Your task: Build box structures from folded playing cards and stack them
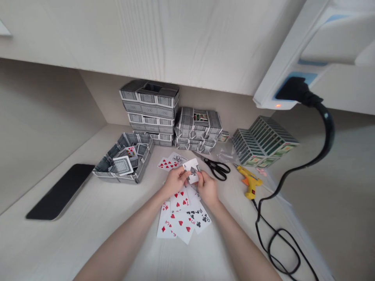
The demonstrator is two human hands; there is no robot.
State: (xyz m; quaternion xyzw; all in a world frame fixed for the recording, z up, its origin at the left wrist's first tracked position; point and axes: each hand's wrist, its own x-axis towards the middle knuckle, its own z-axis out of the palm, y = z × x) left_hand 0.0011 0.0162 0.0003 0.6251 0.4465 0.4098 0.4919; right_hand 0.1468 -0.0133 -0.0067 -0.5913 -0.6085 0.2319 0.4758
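An ace of spades playing card (192, 170) is held between my two hands, its face toward me. My left hand (175, 182) pinches its left side and my right hand (207, 186) grips its right side, fingers closed on both. Below the hands, several loose playing cards (181, 224) lie fanned face up on the table, hearts, diamonds and clubs among them. Just beyond the hands lie an eight of hearts (168, 164) and a joker-like card (178, 158). Part of the fanned cards is hidden under my hands.
To the left stand an open box made of cards (101, 176) with cards inside and a black phone (60, 192). Stacked card boxes (154, 105) and more card boxes (199, 130) line the back. Black scissors (218, 168), a yellow glue gun (249, 182), green-edged card packs (265, 138) and a black cable (288, 171) are right.
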